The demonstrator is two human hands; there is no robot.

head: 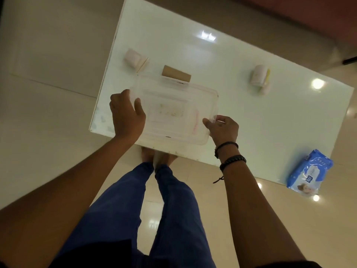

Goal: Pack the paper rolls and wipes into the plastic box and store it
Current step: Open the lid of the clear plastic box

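A glossy white table runs diagonally from the upper middle of the frame to the lower right, over a pale tiled floor. The person stands at its near edge in blue trousers, both forearms reaching up from the bottom of the frame. Just left of centre a clear plastic box with its lid on sits at the table's near edge. The left hand clasps the box's left end, fingers curled over the rim; the right hand, dark bracelets on its wrist, pinches the box's lower right corner. At the lower right, a blue pack of wipes lies on the table edge, well apart from the box. A white paper roll lies at the upper left, another white roll to the right of centre, and a bare brown cardboard tube lies just beyond the box's far side.
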